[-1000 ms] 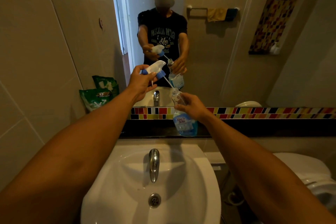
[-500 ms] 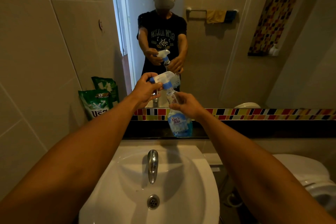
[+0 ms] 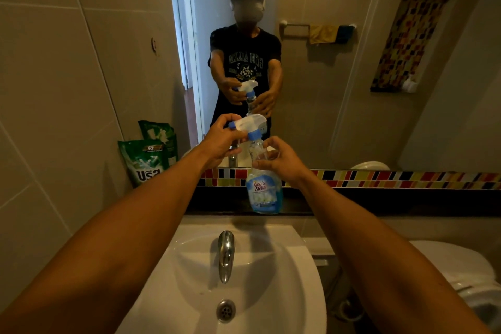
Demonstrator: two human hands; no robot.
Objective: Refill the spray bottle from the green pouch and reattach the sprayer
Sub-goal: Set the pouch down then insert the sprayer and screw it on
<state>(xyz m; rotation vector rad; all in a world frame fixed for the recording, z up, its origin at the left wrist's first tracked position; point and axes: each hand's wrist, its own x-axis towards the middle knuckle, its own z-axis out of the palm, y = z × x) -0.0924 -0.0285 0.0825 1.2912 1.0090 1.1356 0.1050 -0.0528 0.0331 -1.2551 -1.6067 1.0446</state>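
Since a second ago we have brought the white trigger sprayer with its blue collar [image 3: 250, 126] down, so the collar now sits on the neck of the clear plastic spray bottle with the blue label [image 3: 264, 187], its tube no longer showing above the mouth. The fingers of our left hand [image 3: 221, 141] curl round the sprayer head. The fingers of our right hand [image 3: 282, 161] wrap the bottle's shoulder just below the collar, thumb in front. The bottle stands upright on the dark bench [image 3: 352, 202] beneath those fingers. The green refill pouch [image 3: 145, 161] leans against the tiled wall, well to the left of our left fingers. Nearer us lies the white basin [image 3: 284, 266] with its chrome tap [image 3: 225, 255].
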